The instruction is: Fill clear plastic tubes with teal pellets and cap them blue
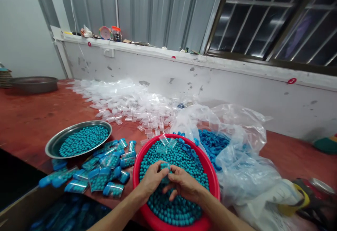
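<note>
Over a red basin (216,185) full of turquoise beads (179,210), my two hands meet. Fingers of my left hand (152,179) are closed around a small clear plastic container (165,166) with turquoise showing in it. The thumb and index finger of my right hand (185,184) pinch at the same container from the other side; its remaining fingers are loosely curled. Some clear empty containers (163,140) and blue caps (193,153) lie on the beads inside the basin. Much of the held container is hidden by my fingers.
Filled, blue-capped containers (113,189) lie left of the basin, near a metal bowl (50,149) of beads. Clear empty containers (126,101) are heaped along the wall. A plastic bag (244,164) of blue caps (212,143) sits at right. A box (25,203) stands front left.
</note>
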Motion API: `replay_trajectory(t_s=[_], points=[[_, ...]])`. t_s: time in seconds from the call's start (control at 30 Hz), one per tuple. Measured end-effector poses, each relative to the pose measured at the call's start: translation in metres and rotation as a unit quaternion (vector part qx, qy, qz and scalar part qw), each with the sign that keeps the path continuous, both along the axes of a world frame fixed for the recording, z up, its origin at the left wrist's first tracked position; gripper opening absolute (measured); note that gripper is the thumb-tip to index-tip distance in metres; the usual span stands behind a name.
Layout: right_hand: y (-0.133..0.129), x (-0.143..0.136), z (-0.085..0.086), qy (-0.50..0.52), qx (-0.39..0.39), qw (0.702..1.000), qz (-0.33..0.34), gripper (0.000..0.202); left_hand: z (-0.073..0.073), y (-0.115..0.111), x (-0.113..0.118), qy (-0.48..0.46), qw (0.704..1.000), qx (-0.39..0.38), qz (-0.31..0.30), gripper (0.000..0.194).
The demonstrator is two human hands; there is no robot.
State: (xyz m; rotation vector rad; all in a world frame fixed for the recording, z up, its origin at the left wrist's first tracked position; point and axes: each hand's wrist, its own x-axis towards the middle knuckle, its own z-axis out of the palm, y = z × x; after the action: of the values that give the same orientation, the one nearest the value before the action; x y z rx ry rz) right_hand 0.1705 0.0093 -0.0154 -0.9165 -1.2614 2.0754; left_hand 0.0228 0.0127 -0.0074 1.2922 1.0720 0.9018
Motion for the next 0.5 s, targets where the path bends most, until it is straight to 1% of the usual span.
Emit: replay_trajectory(t_s=[0.07,0.1,0.13,0.17,0.2,0.23,0.27,0.3,0.33,0.4,0.43,0.5], points=[[-0.005,-0.001,0.003,-0.097,0.038,0.995,0.005,0.032,-0.003,-0.001,0.008,-0.008,1.000,-0.007,0.020,0.020],[-0.007,0.000,0.005,-0.156,0.081,0.985,-0.006,0.025,-0.004,0.000,0.010,-0.006,1.000,-0.005,0.024,0.019],[-0.008,0.002,0.009,-0.212,0.137,0.967,-0.028,0.020,-0.004,0.000,0.011,0.000,1.000,-0.003,0.020,0.017],[-0.009,0.005,0.013,-0.257,0.199,0.944,-0.058,0.017,-0.004,0.000,0.010,0.007,1.000,-0.004,0.008,0.017],[-0.010,0.008,0.018,-0.284,0.255,0.920,-0.086,0.019,-0.003,0.000,0.009,0.016,1.000,-0.010,-0.012,0.017],[-0.010,0.011,0.022,-0.295,0.294,0.903,-0.103,0.025,-0.002,0.000,0.008,0.021,0.999,-0.024,-0.037,0.017],[-0.010,0.014,0.025,-0.294,0.307,0.899,-0.103,0.030,0.000,0.000,0.006,0.018,0.997,-0.044,-0.069,0.019],[-0.010,0.016,0.027,-0.283,0.295,0.909,-0.083,0.034,0.001,-0.001,0.005,0.007,0.993,-0.066,-0.103,0.020],[-0.009,0.017,0.027,-0.263,0.267,0.925,-0.057,0.035,0.002,-0.001,0.003,-0.012,0.987,-0.086,-0.134,0.022],[-0.008,0.019,0.023,-0.217,0.205,0.954,-0.021,0.033,0.004,-0.001,0.002,-0.052,0.973,-0.125,-0.184,0.028],[-0.008,0.019,0.020,-0.198,0.182,0.963,-0.010,0.032,0.004,-0.002,0.001,-0.063,0.967,-0.144,-0.201,0.032],[-0.007,0.020,0.012,-0.184,0.158,0.970,0.010,0.031,0.004,-0.003,0.002,-0.057,0.961,-0.163,-0.217,0.039]])
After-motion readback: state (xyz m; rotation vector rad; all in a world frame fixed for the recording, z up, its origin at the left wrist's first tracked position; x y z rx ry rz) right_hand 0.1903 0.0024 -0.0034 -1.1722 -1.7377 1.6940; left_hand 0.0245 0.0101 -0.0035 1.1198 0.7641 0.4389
